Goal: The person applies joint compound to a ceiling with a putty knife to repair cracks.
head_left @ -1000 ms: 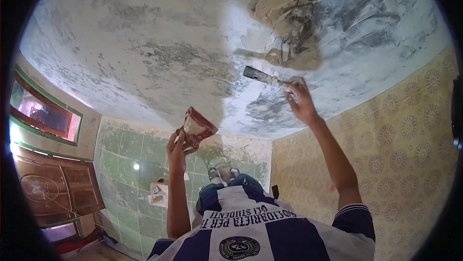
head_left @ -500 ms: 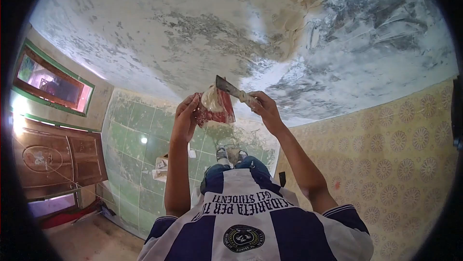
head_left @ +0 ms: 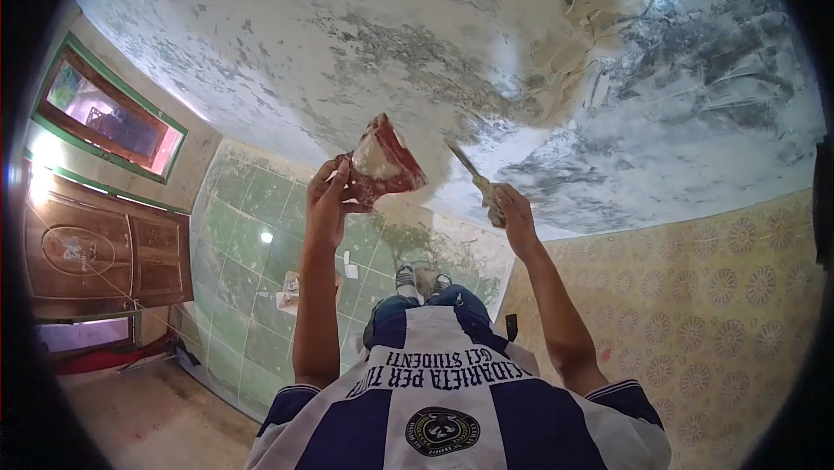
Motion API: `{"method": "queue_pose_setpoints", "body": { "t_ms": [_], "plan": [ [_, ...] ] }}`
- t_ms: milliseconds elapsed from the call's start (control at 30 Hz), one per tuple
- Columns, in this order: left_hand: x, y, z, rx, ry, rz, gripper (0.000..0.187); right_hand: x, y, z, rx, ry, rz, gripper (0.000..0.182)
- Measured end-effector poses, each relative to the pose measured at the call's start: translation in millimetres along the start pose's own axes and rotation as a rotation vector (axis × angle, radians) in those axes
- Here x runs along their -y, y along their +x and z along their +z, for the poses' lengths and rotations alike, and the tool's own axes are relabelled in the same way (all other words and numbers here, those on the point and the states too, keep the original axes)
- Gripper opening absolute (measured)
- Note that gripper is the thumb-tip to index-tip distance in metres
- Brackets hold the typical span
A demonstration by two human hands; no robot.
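My left hand is closed on the edge of a red board, its surface tilted and smeared. A lump of off-white putty sits on the board. To the right, my right hand is wrapped round the handle of a putty knife. Its blade is seen nearly edge-on, pointing up and left, apart from the board. Beyond both hands rises a patchy wall, with thick beige putty spread on its upper right.
Green floor tiles lie below, with a box of small items left of my feet. A wooden door and a green-framed window are at the left. Patterned yellow wallpaper covers the right wall.
The putty knife has moved away from the board, to the right, and its blade has turned edge-on. The board has tilted, its corner now pointing up. The view has shifted slightly.
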State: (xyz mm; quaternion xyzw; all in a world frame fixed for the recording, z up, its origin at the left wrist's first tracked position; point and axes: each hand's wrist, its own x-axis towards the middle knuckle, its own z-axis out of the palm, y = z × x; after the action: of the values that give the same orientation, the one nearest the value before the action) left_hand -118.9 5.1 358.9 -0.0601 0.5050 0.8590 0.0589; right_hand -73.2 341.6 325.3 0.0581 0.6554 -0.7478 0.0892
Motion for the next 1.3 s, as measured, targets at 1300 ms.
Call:
{"method": "queue_pose_setpoints", "body": {
  "t_ms": [1300],
  "plan": [
    [32.0, -10.3, 7.2, -0.058, 0.051, 0.061, 0.029, 28.2, -29.4, 72.1, 0.012, 0.289, 0.16, 0.04]
  ]
}}
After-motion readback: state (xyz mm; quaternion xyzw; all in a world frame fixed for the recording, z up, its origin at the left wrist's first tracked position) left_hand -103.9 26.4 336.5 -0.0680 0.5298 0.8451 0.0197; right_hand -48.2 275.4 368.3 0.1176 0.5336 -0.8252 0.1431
